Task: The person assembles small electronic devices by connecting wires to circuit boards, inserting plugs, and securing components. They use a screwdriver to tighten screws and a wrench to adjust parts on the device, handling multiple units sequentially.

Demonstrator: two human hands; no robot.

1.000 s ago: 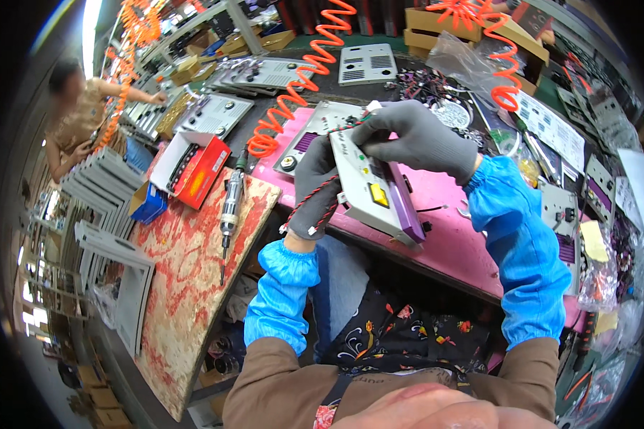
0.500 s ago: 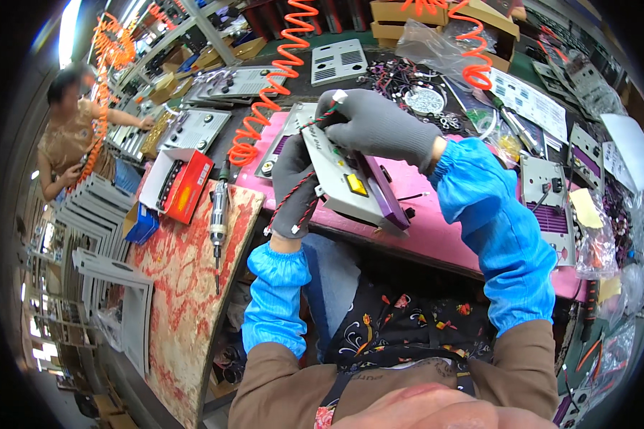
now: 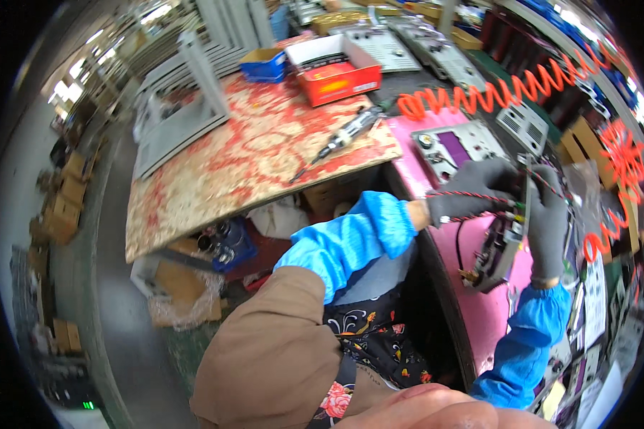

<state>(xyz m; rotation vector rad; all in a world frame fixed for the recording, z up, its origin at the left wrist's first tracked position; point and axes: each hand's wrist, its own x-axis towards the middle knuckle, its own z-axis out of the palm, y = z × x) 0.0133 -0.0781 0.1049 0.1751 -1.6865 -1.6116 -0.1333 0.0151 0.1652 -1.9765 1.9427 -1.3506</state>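
Observation:
A grey metal control panel (image 3: 520, 247) stands on edge over the pink mat, its component side towards my left hand. My left hand (image 3: 479, 189), in a grey glove, is closed on the panel near its top end. Twisted red-and-black wires (image 3: 469, 217) run from the panel across the glove, with small white connectors at their loose ends. My right hand (image 3: 548, 225), also gloved, is closed round the panel's other face; its fingertips are partly hidden at the top edge. Another panel with a purple section (image 3: 456, 146) lies flat on the pink mat (image 3: 472, 322).
Left of the mat, a worn red-patterned board (image 3: 265, 143) bears an electric screwdriver (image 3: 347, 134), a red box (image 3: 336, 71) and a blue box (image 3: 263, 66). Grey metal frames (image 3: 182, 129) stand on its far left. An orange coiled hose (image 3: 508, 93) stretches across the back.
The view has swung left, so the bench appears farther right. The panel has turned from lying tilted to standing on edge, with both hands still on it.

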